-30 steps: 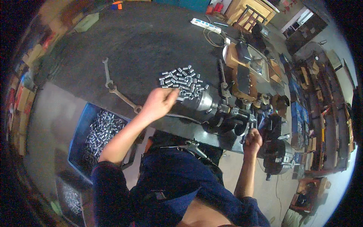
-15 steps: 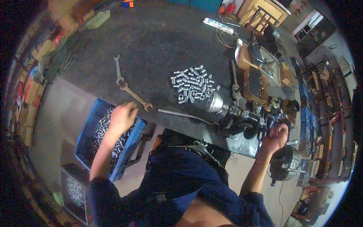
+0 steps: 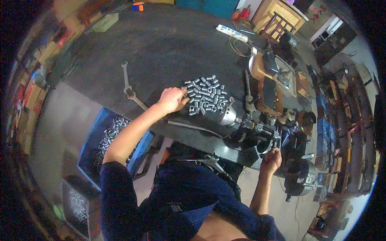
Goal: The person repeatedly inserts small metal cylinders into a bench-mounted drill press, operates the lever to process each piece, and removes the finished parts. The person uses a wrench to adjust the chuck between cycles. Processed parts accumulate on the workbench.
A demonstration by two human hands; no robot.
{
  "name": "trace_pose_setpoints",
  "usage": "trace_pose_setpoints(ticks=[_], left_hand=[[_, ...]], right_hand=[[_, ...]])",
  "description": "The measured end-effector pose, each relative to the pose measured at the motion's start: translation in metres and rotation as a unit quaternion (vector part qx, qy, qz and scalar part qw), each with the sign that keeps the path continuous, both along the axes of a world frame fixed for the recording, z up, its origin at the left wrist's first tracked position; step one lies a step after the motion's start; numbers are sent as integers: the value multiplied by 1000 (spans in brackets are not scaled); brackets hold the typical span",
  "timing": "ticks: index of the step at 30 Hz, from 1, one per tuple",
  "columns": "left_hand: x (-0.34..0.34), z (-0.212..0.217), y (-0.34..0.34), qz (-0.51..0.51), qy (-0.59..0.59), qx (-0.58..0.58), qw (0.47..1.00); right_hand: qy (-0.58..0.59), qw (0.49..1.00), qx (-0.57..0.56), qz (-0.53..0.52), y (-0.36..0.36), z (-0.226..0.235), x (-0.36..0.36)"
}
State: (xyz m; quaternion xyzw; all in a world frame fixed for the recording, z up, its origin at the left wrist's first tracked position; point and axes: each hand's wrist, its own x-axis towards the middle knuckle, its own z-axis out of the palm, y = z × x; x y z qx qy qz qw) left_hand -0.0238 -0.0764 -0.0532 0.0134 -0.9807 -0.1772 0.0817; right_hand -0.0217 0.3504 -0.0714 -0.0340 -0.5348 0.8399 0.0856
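Left hand: the left hand (image 3: 172,100) lies on the dark workbench (image 3: 161,44), fingers curled together at the near-left edge of the pile of small metal cylinders (image 3: 207,95); whether it pinches a piece cannot be told.
Right hand: the right hand (image 3: 272,160) is closed in a fist on a part at the near edge of the small bench machine (image 3: 257,132), right of the pile.
Pile: short bright cylinders, loosely heaped mid-bench, just left of the machine's silver chuck (image 3: 227,115).
Wrenches: two long wrenches (image 3: 129,86) lie left of the hand.
Blue crate: a blue crate (image 3: 108,140) of similar metal pieces sits on the floor, near left, below the bench edge.
Packages: tan cardboard boxes (image 3: 34,94) line the far-left rim; a flat green box (image 3: 105,22) lies at the far left of the bench.
Power strip: a white power strip (image 3: 231,33) rests at the far edge.
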Motion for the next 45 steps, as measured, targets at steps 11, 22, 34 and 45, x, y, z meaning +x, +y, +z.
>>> trace_pose_setpoints(ticks=[11, 22, 34, 45], left_hand=[[33, 61, 66, -206, 7, 610, 766], [24, 59, 74, -212, 4, 595, 775], [28, 55, 91, -57, 52, 359, 930], [33, 58, 92, -38, 163, 297, 940]], right_hand=[[-11, 1000, -18, 3, 7, -4, -2], [4, 1000, -1, 25, 4, 37, 16], [83, 996, 31, 7, -27, 93, -75], [73, 995, 69, -12, -31, 98, -69]])
